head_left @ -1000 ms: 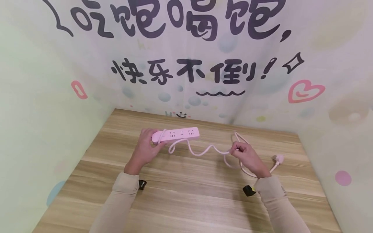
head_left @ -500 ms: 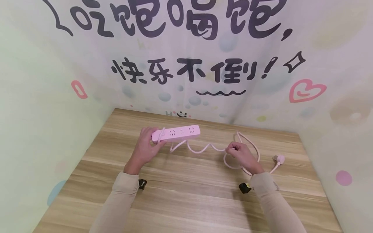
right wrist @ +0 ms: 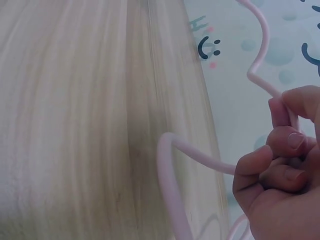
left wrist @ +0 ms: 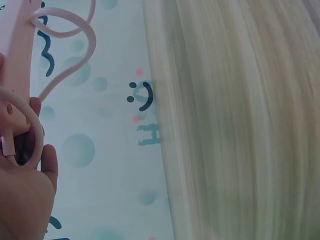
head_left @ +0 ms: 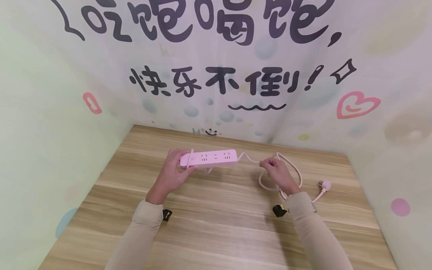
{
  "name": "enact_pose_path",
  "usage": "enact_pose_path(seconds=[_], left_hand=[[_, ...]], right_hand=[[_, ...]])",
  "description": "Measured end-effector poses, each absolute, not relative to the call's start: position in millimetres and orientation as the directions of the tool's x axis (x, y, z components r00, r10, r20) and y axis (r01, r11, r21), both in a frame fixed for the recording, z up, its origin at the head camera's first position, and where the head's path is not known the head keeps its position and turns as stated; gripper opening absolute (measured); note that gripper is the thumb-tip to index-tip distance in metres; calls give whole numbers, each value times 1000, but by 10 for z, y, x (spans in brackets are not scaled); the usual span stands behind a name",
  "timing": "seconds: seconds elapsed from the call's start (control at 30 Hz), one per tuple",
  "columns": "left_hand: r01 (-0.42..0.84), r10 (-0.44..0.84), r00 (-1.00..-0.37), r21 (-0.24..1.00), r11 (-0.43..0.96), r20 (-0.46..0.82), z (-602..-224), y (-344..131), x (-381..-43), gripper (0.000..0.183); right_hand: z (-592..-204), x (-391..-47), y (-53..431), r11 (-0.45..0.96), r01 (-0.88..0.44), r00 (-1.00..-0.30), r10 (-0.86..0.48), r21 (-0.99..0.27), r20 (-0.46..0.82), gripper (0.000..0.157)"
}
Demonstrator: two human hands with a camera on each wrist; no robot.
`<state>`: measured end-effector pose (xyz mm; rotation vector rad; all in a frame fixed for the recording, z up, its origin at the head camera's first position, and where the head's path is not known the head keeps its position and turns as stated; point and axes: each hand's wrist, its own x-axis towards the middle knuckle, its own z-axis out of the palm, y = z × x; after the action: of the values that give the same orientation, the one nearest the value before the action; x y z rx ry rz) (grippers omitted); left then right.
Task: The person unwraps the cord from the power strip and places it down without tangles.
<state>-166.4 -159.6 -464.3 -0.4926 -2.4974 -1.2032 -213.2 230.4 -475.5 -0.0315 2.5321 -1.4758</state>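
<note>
My left hand (head_left: 171, 175) grips the left end of a pink power strip (head_left: 216, 158), raised over the table with its sockets facing up. A turn of the strip's cord wraps round that same end, and in the left wrist view the cord (left wrist: 90, 42) loops off beside the strip. To the right, my right hand (head_left: 278, 173) pinches the cord between thumb and forefinger. The right wrist view shows the cord (right wrist: 265, 40) running up from the fingertips and sagging below the hand. Beyond the right hand the cord (head_left: 298, 174) curves down to its plug (head_left: 325, 185).
Everything is over a wood-grain table (head_left: 216, 228). A printed cloth wall (head_left: 216, 48) with dark lettering rises behind the table's back edge, and pale walls stand at both sides. Black wrist-camera pieces (head_left: 279, 210) hang under both wrists.
My right hand has moved left and slightly up with the cord, drawing closer to the strip. The strip has shifted a little right, and the cord between the hands now shows behind it.
</note>
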Motion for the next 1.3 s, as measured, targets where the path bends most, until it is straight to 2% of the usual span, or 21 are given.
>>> enact_pose_path(seconds=[0.47,0.83,1.3], left_hand=[[528,212,-837,644,553,504,-4676,-1576,-1593,50],[527,233,-840,635,565,490,-4711,-1559,-1563,50],[441,217,-892,652,617,397,-4761,-1549,-1603,50]], right_hand=[[-4711,-2209,2319,507,124,-985,-43,-853,-169,49],[-4592,-2252,2372,429,180,-980,3,-885,-198,52],[-4339,-2198,2350,206,135,-988,97,-969,-117,32]])
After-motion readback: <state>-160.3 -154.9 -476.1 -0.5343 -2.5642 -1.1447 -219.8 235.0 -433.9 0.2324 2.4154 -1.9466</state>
